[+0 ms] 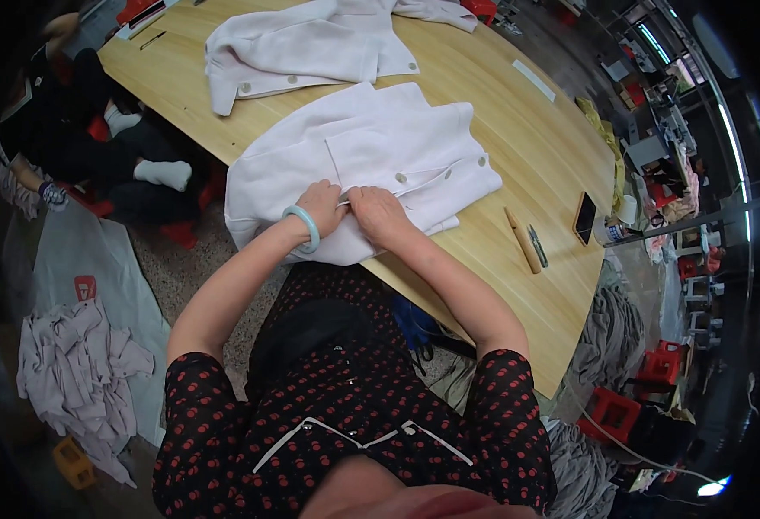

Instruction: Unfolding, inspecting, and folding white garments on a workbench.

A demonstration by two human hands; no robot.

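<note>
A pale pinkish-white jacket point(285, 164) with grey round buttons lies on the near edge of the wooden table. My left hand point(319, 208), with a light blue bangle at the wrist, is closed on the jacket's front. Right beside it, my right hand point(380, 214) pinches the same cloth, its fingertips nearly meeting the left ones. A small greyish piece shows between the fingertips, too covered to make out. Several buttons show to the right of my hands. Part of the jacket hangs over the table edge toward my lap.
Across the table point(501, 112) lies a second pale jacket point(302, 43). To the right are a tapered wooden tool point(522, 240), a slim dark tool point(537, 246) and a phone point(585, 216). A seated person point(129, 156) is at left. Cloth point(77, 372) is piled on the floor.
</note>
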